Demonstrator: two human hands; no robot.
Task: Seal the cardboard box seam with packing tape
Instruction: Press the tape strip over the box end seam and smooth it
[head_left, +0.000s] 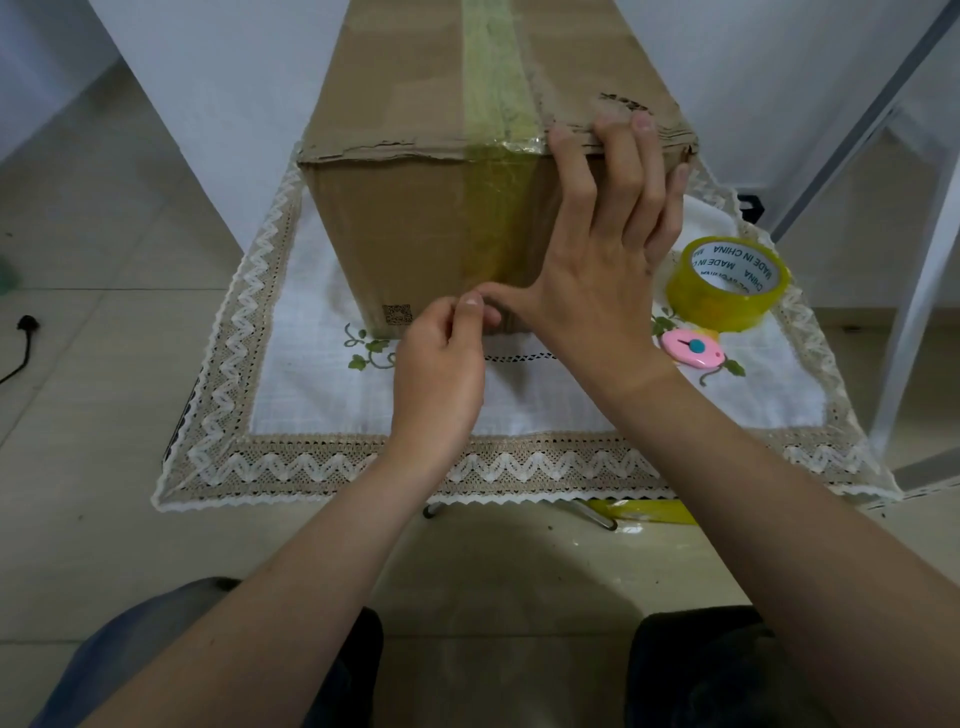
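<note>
One cardboard box sits on a lace-edged tablecloth, directly ahead of both hands. A yellowish tape strip runs along the top seam and down the near face, between the two hands' reach.

Right hand: flat and spread against the near face, fingers hooked over the torn top edge, thumb stretched down-left along the lower end of the strip. Open palm pressing, not gripping anything.

Left hand: just below and left of the right thumb, fingers curled, thumb and forefinger pinched together at the strip's bottom end near the box base. Cannot tell if tape is actually caught in the pinch.

One tape roll, yellow, right of the right hand, on the cloth. One pink cutter just beside it, nearer the right wrist. Both clear of the hands.

The right hand covers the right part of the near face.
</note>
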